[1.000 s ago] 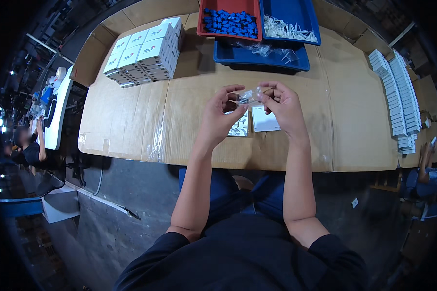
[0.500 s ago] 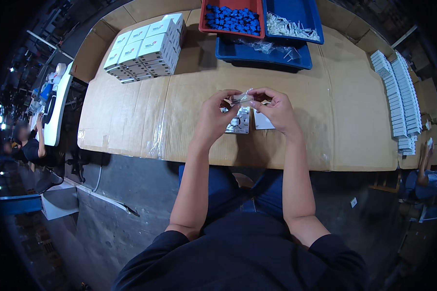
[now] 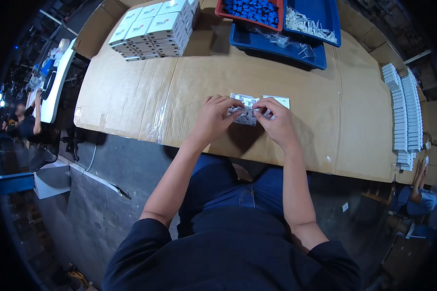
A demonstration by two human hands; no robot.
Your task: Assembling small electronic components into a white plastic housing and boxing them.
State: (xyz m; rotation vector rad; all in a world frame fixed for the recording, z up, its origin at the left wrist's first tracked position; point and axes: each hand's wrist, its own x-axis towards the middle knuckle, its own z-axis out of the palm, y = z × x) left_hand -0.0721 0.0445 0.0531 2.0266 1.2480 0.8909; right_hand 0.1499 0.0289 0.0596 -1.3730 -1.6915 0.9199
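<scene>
My left hand and my right hand face each other low over an open white box with pale and dark parts inside. Both hands are closed, thumb against fingers, on a small clear plastic bag stretched between the fingertips. The bag is hard to tell apart from the box behind it, and what is in it cannot be made out. Just beyond my right fingers lies a flat white piece, partly covered by that hand.
White boxes are stacked at the far left. A red tray of blue parts and a blue tray of white parts rest above another blue tray. White stacks line the right. People work at both sides.
Both hands have lowered with the bag toward the open box and spread slightly. My view has shifted, so the far trays and stacked boxes sit higher in the picture.
</scene>
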